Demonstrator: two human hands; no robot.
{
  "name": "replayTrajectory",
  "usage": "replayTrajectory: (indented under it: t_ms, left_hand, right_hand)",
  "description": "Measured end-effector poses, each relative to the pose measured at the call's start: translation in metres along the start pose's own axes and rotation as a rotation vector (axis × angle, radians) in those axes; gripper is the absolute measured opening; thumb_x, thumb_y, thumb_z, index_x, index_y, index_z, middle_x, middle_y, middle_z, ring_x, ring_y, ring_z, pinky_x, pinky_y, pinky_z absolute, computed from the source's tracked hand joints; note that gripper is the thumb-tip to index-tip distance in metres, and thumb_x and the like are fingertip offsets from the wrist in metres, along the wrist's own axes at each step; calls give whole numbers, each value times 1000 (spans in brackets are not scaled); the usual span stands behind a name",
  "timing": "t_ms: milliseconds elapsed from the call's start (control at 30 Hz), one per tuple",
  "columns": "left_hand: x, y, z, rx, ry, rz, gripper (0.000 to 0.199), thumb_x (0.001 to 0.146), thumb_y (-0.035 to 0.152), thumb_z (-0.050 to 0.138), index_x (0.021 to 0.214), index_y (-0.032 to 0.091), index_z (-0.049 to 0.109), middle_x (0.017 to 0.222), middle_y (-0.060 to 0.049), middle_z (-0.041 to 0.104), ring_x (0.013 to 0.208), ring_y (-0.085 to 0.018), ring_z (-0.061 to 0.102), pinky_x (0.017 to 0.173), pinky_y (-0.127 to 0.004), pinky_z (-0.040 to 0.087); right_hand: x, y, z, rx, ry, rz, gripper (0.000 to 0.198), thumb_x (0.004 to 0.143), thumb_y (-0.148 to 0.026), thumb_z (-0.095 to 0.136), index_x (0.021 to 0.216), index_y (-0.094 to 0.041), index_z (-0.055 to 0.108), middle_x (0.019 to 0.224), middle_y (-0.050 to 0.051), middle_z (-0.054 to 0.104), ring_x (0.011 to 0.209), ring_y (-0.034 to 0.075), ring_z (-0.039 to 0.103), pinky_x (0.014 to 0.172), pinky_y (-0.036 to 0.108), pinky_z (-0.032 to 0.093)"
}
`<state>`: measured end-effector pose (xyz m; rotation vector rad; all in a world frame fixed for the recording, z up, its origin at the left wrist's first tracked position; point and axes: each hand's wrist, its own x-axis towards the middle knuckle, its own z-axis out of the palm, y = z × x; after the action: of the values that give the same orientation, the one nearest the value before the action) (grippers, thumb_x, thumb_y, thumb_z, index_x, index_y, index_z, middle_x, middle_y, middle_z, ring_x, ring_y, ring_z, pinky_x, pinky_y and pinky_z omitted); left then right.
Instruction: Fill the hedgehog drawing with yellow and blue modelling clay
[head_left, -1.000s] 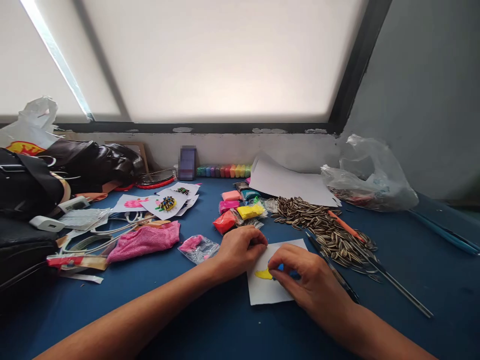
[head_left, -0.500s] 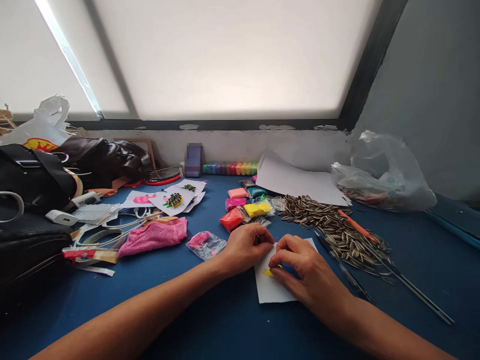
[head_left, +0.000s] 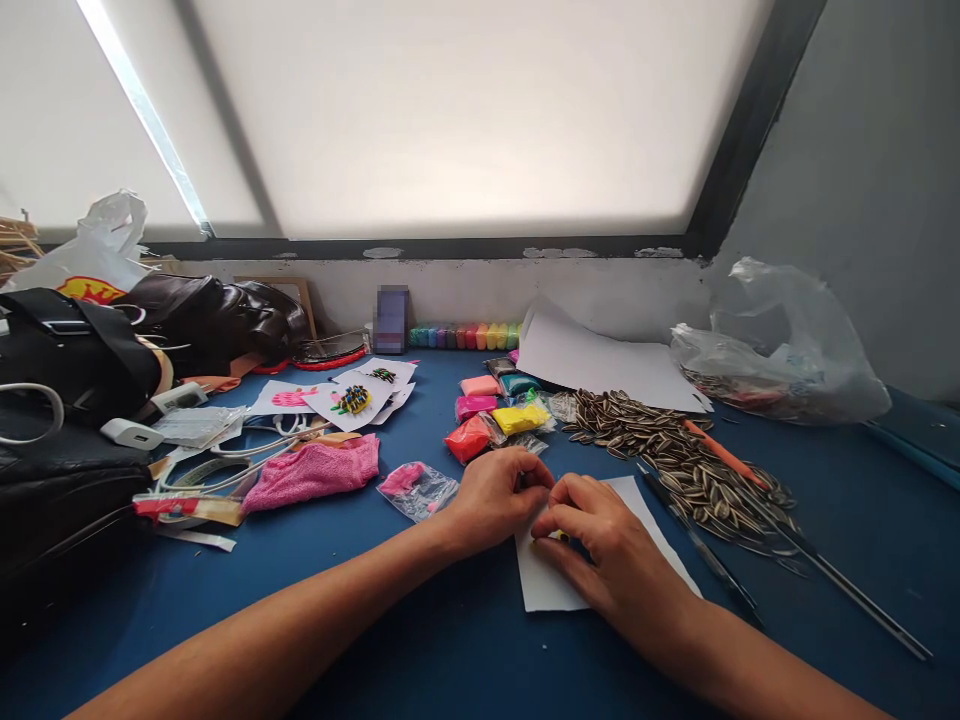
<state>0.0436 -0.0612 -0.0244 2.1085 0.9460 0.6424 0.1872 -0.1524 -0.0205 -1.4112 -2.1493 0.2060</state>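
Observation:
A small white sheet of paper (head_left: 555,592) lies on the blue table under my hands. My left hand (head_left: 499,505) rests at its upper left edge, thumb and fingers drawn together; whatever they hold is hidden. Over the sheet, my right hand (head_left: 607,540) is curled with its fingertips close together, almost touching my left fingers. Any small piece between them cannot be made out. A bit of yellow clay (head_left: 561,537) shows beneath the right fingers, mostly covered by them.
Packets of clay, including a yellow one (head_left: 521,416), lie beyond my hands. To the right are a heap of striped sunflower seeds (head_left: 675,450), a pen (head_left: 697,540) and tweezers (head_left: 855,592). A pink cloth (head_left: 315,472), decorated cards (head_left: 330,400) and black bags (head_left: 67,480) occupy the left.
My right hand has moved slightly left against the sheet, closer to my left hand, covering more of the yellow clay. The blue patch beside it is now hidden. The view has shifted slightly.

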Motion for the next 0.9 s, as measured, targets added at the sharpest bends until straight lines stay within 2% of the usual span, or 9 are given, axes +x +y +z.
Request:
replayTrajectory:
  t_ms: [433,533,667,900]
  left_hand:
    - [1,-5,2,1,9,20,18,74,11,61,82,17,75,74,1,67,67,-12,55,58,-22,35]
    - [1,-5,1,7,6,18,18,75,11,60,83,17,75,76,1,67,68,-12,55,58,-23,36]
    - [1,-5,2,15,13,17,17,76,13,60,83,17,75,77,1,68,68,-13,56,60,-23,38]
    - [1,-5,2,24,13,11,17,75,14,61,82,18,75,76,1,68,68,-13,56,59,-23,38]
  right_hand:
    - [-4,-2,2,36,12,-27,21,95,-14,50,83,-20,67,90,6,60,85,20,55,76,37,48]
    - [-5,-3,1,46,18,-36,21,88,-7,50,88,-20,67,92,6,60,87,20,55,77,36,49]
    - [-7,-1,2,48,31,-61,33,75,2,48,91,-21,66,94,6,59,89,21,55,78,36,49]
    - [-10,0,3,20,49,-127,31,73,3,47,84,-20,65,92,6,58,87,21,53,76,36,48]
